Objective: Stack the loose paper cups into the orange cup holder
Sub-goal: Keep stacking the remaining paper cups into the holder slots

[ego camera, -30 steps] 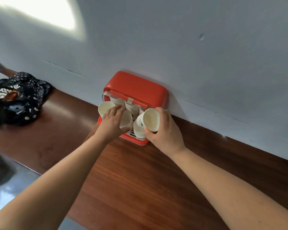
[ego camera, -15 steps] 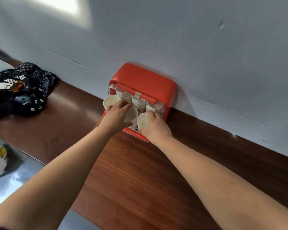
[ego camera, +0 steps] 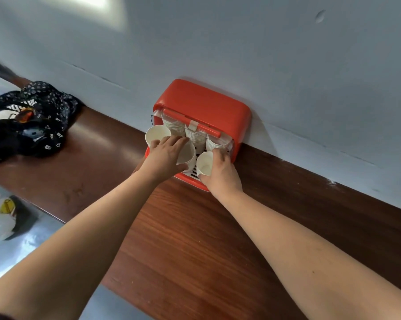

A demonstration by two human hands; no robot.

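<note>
The orange cup holder (ego camera: 208,105) stands against the wall on the wooden counter. Inside it hang three stacks of white paper cups (ego camera: 195,135). My left hand (ego camera: 166,155) lies over two loose cups: one (ego camera: 157,135) at the holder's left front, and a middle cup (ego camera: 187,154) that its fingers and thumb curl round. My right hand (ego camera: 220,169) grips a third paper cup (ego camera: 205,163) low at the holder's right front, its mouth facing me. The holder's white slotted base shows between the hands.
The brown wooden counter (ego camera: 195,245) runs along a pale wall (ego camera: 241,42). A dark patterned cloth bag (ego camera: 26,121) lies at its left end. Below the counter's front edge, a white plastic bag (ego camera: 0,218) sits on the grey floor.
My right hand brought its cup down from in front of the holder to the holder's right front base. The left hand stayed on the two left cups.
</note>
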